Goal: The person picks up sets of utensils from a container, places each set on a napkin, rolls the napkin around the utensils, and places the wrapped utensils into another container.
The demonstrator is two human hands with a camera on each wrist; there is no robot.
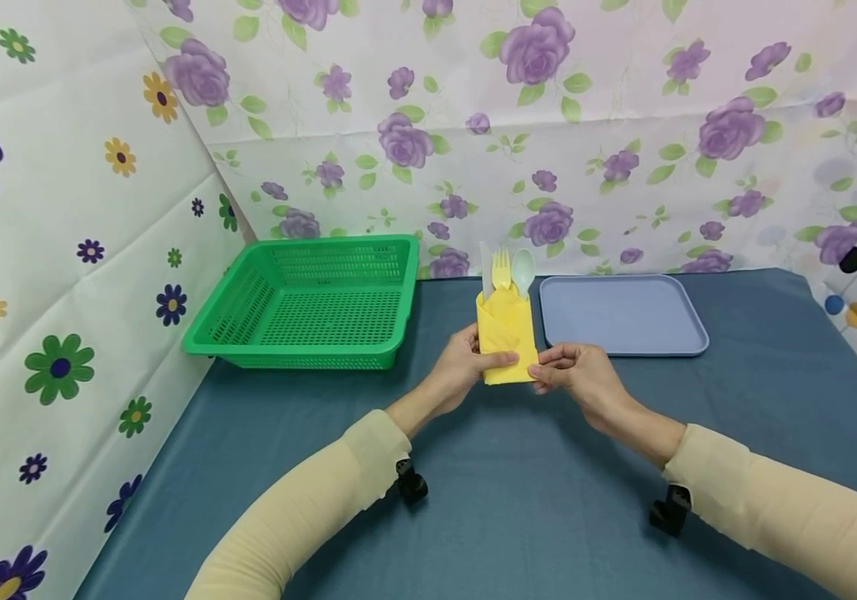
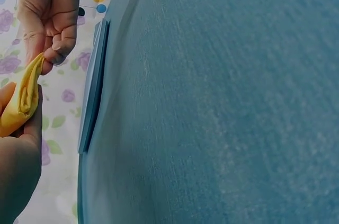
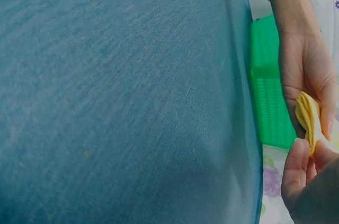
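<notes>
A folded yellow napkin [image 1: 507, 333] is held upright above the table, formed into a pouch. Out of its top stick a white knife [image 1: 486, 271], a yellow fork [image 1: 501, 268] and a pale green spoon [image 1: 523, 271]. My left hand [image 1: 463, 364] grips the napkin's left side, thumb across the front and fingers behind. At the lower right corner, my right hand [image 1: 581, 379] pinches the napkin between thumb and fingers. Both wrist views show the napkin's folded bottom edge [image 2: 26, 94] between the two hands; the cutlery is hidden there.
A green plastic basket [image 1: 301, 357] stands at the back left of the blue-covered table [image 1: 428, 500]. Behind my right hand, a blue-grey tray [image 1: 623, 317] lies near the back edge. Flower-printed sheets [image 1: 458, 83] hang behind and at the sides.
</notes>
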